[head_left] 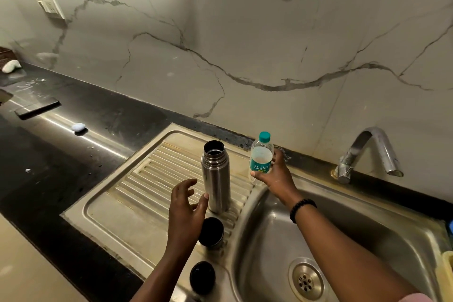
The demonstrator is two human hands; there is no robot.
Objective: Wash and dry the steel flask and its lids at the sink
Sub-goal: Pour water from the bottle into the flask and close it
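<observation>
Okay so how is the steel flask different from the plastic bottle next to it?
The steel flask is opaque metal; the plastic bottle is clear with a teal label. The flask's mouth is open, its lids off, while the bottle carries its teal cap. The flask stands free on the ribbed drainboard, with the left hand open beside it; the bottle is gripped by the right hand. Both are upright.
</observation>
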